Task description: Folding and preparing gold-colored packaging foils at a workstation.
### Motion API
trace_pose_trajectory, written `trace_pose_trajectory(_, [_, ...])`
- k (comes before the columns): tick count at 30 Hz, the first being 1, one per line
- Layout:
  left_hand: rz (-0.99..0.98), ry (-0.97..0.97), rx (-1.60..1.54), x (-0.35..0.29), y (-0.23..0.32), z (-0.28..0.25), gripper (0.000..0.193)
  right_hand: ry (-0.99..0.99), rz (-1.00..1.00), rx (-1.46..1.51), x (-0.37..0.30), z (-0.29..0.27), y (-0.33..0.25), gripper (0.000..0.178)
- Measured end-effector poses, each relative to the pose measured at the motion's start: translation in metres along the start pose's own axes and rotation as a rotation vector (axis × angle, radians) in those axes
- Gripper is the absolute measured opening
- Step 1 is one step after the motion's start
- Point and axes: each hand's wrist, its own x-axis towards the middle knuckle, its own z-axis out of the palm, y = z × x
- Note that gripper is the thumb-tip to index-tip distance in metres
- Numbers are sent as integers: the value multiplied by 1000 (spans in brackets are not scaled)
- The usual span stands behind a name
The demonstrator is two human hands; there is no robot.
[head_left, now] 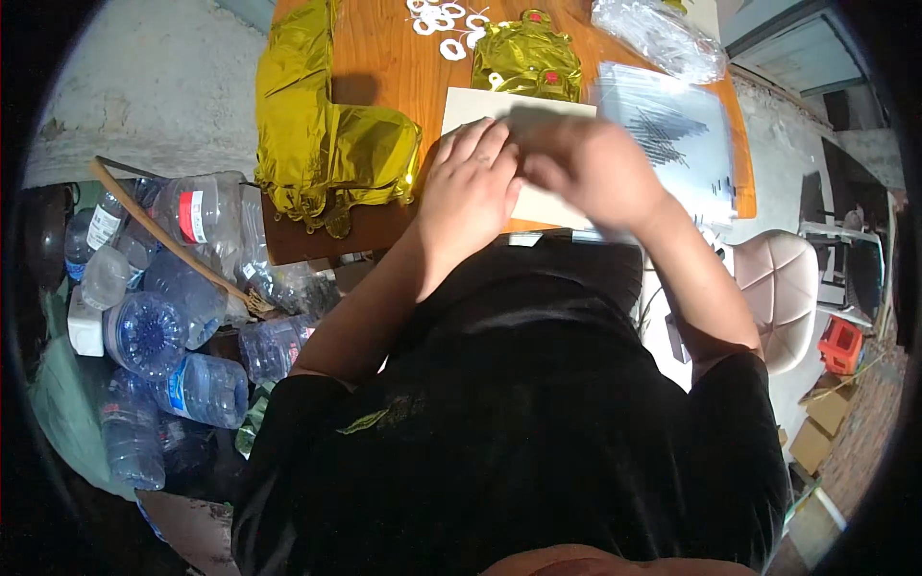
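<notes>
We work at the centre top of the frame, on the white card (480,104) that lies flat on the orange table (384,58).

1. Left hand (471,187): it lies palm down on the card's lower left part, fingers pressed together and pointing up-right. We judge it serves as the hold-down; keep the palm flat so the card cannot slide.

2. Right hand (591,168): it sits just right of the left, the two touching or nearly so near the fingertips. It is blurred, so we cannot tell whether its fingers pinch anything or only press. If a small part is held there, it is hidden.

3. Surroundings: a stack of clear sleeves (672,134) lies just right of the card, partly under the right wrist. A small gold foil piece (526,58) lies just above the card, and white rings (444,21) lie beyond it at the top edge. A larger gold foil balloon (317,144) lies left of centre, well clear of both hands.

Advice: we should press evenly with the left hand and keep the right forearm lifted, since in our judgement a dragging wrist could shift the slippery sleeves. Empty bottles (173,326) fill the lower left, off the table.
</notes>
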Motion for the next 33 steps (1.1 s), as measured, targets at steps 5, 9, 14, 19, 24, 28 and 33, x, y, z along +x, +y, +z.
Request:
trace_pose_trajectory(5, [-8, 51, -22, 5, 6, -1, 44, 420, 454, -97, 63, -26, 87, 47])
trace_pose_trajectory(9, [-2, 79, -30, 5, 3, 2, 45, 76, 666, -78, 107, -32, 122, 55])
trace_pose_trajectory(14, [-3, 99, -55, 2, 1, 5, 46, -54, 636, -194, 126, -21, 132, 50])
trace_pose_trajectory(19, [7, 101, -58, 1, 0, 5, 47, -106, 584, -544, 142, -10, 148, 43])
trace_pose_trajectory(24, [-55, 96, -28, -10, -1, -2, 44, 31, 372, -260, 165, 11, 156, 39])
trace_pose_trajectory(28, [57, 70, -83, 15, 4, 7, 44, -80, -509, -240, 144, -10, 294, 44])
trace_pose_trajectory(33, [-64, 102, -29, -11, 0, -2, 44, -643, 400, -564, 211, -3, 145, 51])
